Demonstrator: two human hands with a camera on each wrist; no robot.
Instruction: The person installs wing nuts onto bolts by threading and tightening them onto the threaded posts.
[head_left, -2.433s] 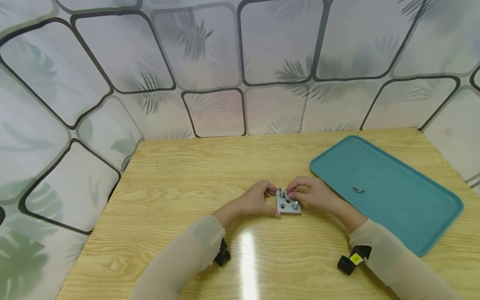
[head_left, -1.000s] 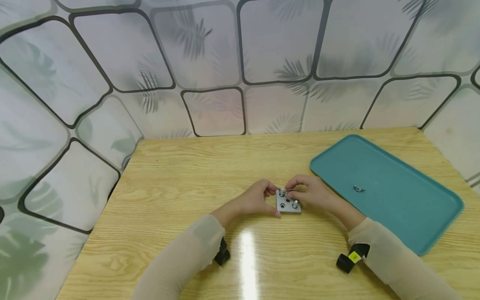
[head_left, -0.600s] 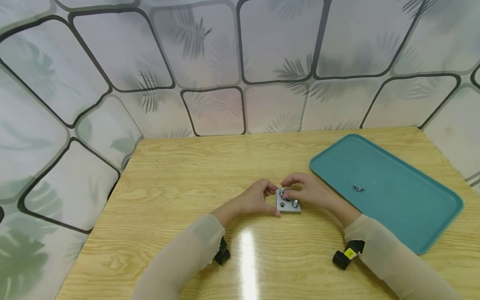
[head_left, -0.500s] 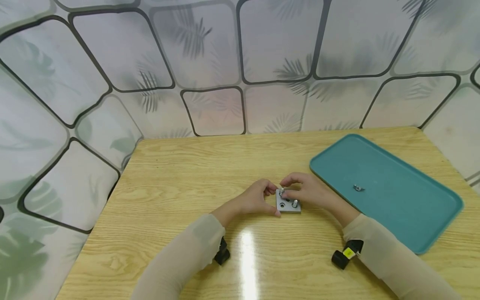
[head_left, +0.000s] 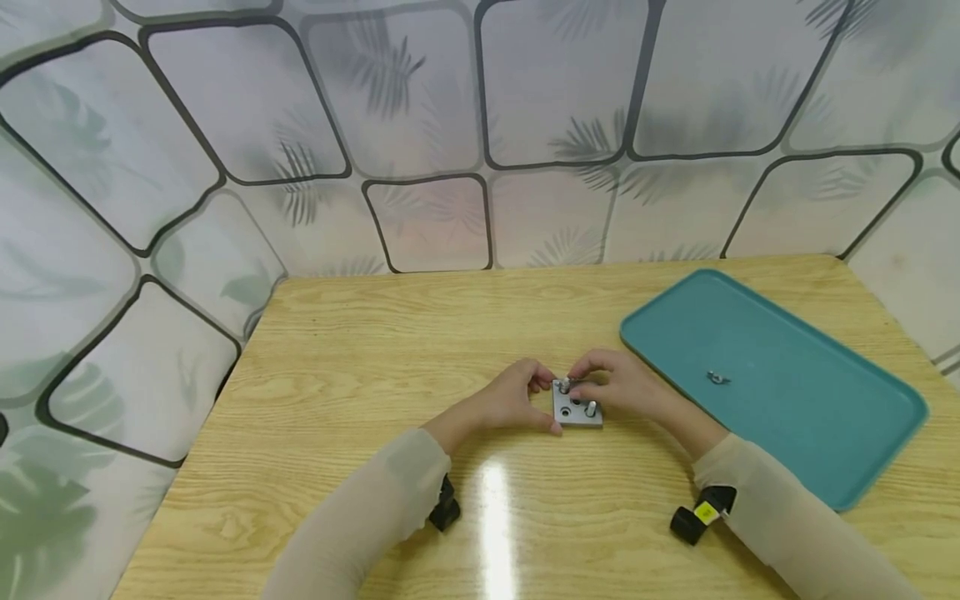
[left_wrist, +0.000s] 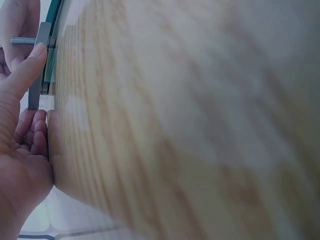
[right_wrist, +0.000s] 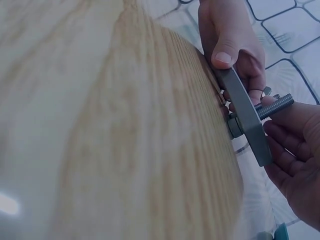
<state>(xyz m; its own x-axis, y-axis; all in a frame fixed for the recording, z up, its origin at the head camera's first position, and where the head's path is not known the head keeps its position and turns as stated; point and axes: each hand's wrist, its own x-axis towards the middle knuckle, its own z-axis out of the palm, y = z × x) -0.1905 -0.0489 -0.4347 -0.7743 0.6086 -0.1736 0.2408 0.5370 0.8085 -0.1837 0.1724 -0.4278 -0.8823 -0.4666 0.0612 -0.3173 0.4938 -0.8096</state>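
A small grey metal plate point(head_left: 578, 420) with holes lies on the table, two bolts standing up through it. My left hand point(head_left: 508, 402) grips its left side, thumb at the near edge and fingers at the far corner. At the far-left bolt point(head_left: 565, 385), my right hand point(head_left: 628, 388) pinches a wing nut point(right_wrist: 267, 91), mostly hidden by the fingers. The near-right bolt point(head_left: 591, 408) stands with its thread bare. In the right wrist view, a bolt head shows under the plate point(right_wrist: 245, 112), between it and the table.
A teal tray point(head_left: 810, 408) sits at the right of the wooden table point(head_left: 390, 350). On it lies another wing nut point(head_left: 717, 377). Patterned cloth point(head_left: 420, 100) hangs behind the table and along its left side.
My right hand's fingers shifted left over the far-left bolt, then came back a little to the right. My left hand and the plate have stayed in place.
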